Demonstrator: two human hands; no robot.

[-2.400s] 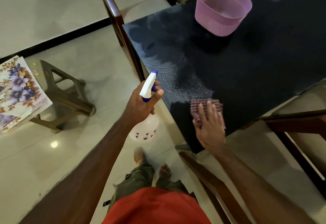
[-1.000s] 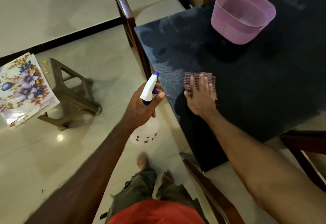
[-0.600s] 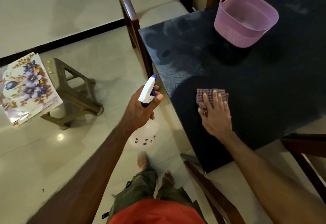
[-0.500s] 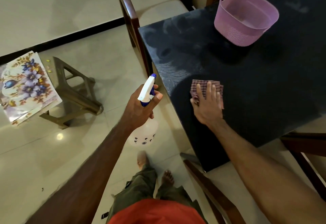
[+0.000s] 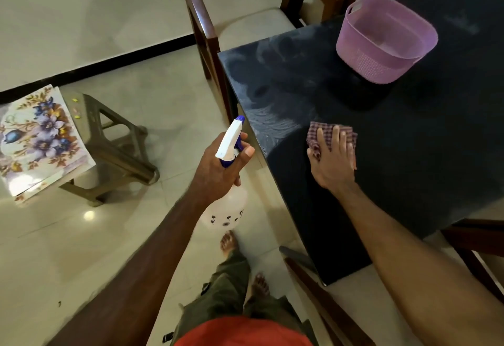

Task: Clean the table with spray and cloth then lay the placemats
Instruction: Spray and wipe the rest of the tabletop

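Observation:
My right hand (image 5: 334, 161) lies flat on a checked red cloth (image 5: 313, 134) and presses it onto the black table (image 5: 409, 155) near its left edge. The fingers are straight over the cloth. My left hand (image 5: 218, 165) grips a white spray bottle (image 5: 227, 209) with a white and blue trigger head, held over the floor just left of the table. A hazy smeared film covers the table's far left corner. Floral placemats (image 5: 38, 138) lie stacked on a brown plastic stool (image 5: 114, 155) at the left.
A pink plastic basket (image 5: 381, 65) stands on the table's far side. Wooden chairs stand around the table: one (image 5: 201, 29) at the far left corner, one (image 5: 321, 288) at the near corner, one (image 5: 477, 239) on the right. My bare feet are on the tiled floor.
My right hand slid the cloth back and forth along the table's left edge, now a little farther right than half a second ago. The left hand kept the bottle in place.

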